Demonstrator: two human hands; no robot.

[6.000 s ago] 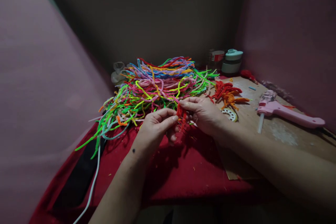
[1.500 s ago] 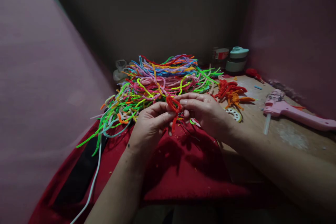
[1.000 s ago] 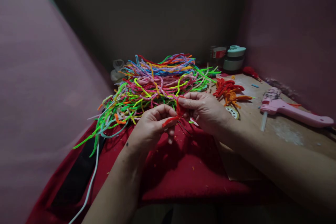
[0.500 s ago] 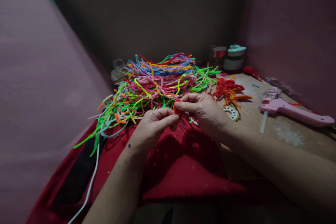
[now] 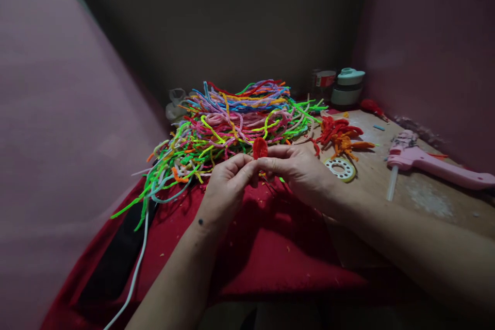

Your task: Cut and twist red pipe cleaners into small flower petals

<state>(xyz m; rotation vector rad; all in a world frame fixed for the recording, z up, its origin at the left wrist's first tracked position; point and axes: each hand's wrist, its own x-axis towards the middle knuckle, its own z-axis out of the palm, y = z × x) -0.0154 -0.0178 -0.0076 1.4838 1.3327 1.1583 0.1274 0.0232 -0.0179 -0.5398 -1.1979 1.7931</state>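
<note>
A small red piece of bent pipe cleaner stands up between my fingertips, rounded at its top. My left hand pinches its lower part from the left. From the right, my right hand grips the same piece, thumb and forefinger closed on it. The two thumbs nearly meet, and they hide its lower end. Thin dark strands hang below the fingers. Just beyond the hands lies a large heap of many-coloured pipe cleaners.
Right of my hands, a bunch of red and orange bent pipe cleaners lies by a tape roll. Farther right rests a pink glue gun. A lidded cup stands behind. A white cable crosses a black object at left.
Both hands have drawn together, thumbs now almost touching. The red piece has come upright and shows more of its rounded top above the fingers.
</note>
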